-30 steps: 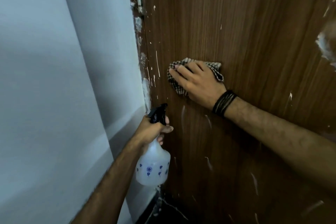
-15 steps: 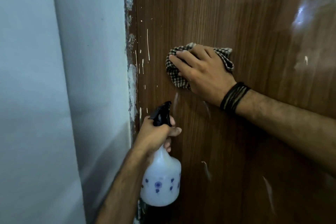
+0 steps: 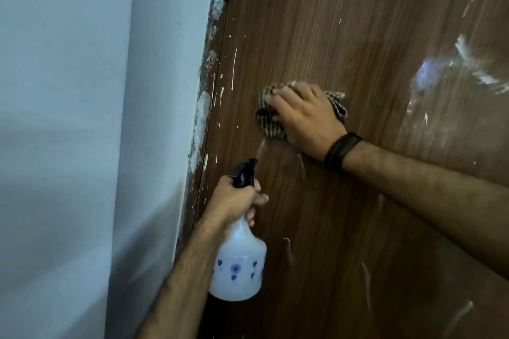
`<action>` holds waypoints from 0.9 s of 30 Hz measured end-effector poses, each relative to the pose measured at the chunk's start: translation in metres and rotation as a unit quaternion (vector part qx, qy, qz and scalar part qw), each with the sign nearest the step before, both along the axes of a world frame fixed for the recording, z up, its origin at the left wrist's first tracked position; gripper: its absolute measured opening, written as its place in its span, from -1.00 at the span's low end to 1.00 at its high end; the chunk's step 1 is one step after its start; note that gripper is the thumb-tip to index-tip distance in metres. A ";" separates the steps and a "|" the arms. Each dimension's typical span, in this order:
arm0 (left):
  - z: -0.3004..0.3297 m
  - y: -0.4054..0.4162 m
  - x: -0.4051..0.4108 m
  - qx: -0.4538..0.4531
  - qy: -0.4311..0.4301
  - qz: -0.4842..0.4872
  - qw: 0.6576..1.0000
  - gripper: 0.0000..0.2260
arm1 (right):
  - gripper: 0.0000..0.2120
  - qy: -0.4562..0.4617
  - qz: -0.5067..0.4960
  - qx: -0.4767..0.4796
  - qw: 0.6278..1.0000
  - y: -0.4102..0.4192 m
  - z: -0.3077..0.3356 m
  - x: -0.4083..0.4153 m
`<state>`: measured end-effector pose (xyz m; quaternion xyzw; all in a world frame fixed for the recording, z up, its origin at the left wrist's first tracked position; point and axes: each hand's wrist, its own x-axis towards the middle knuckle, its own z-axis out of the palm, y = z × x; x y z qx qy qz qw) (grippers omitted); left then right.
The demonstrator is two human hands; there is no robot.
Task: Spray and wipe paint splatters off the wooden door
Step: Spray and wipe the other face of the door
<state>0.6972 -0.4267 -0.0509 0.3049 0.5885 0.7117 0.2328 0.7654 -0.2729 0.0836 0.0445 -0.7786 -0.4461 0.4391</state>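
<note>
Checked brown-and-cream cloth (image 3: 268,118) lies bunched under the right hand (image 3: 305,121), whose fingers (image 3: 278,103) spread flat over it, released rather than clenched, pressing it against the brown wood-grain door (image 3: 358,36). From those fingers the wrist, ringed by a dark corded band (image 3: 341,150), leads back along a forearm stretched across the door toward the lower right. Below the cloth, the left hand (image 3: 237,199) has its fingers (image 3: 260,198) grasping the neck of a white plastic spray bottle with blue flower prints (image 3: 238,267), its black nozzle (image 3: 243,173) tilted up toward the cloth; the forearm runs down and left. White paint splatters (image 3: 234,66) streak the door left of the cloth, with more smears (image 3: 468,63) well to its right. Beyond the splatters stands a pale blue wall (image 3: 82,118).
</note>
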 end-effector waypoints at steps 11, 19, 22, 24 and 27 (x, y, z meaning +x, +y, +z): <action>-0.013 -0.031 -0.005 -0.012 -0.007 0.019 1.000 -0.83 | -0.59 -0.168 -0.016 0.078 0.983 -0.001 -0.112 -0.007; -0.004 -0.039 0.016 -0.024 -0.003 0.003 1.000 -0.84 | -0.57 -0.056 -0.038 0.035 0.997 0.003 -0.038 0.009; 0.007 -0.037 0.033 -0.008 -0.014 -0.004 1.000 -0.85 | -0.65 -0.029 -0.044 0.015 0.999 0.001 -0.014 0.026; 0.014 -0.032 0.048 -0.002 -0.015 -0.014 1.000 -0.87 | -0.67 -0.038 -0.047 0.015 0.998 -0.003 -0.008 0.035; 0.022 -0.022 0.081 0.004 -0.019 -0.022 1.000 -0.87 | -0.67 -0.039 -0.060 -0.012 0.997 -0.007 0.001 0.057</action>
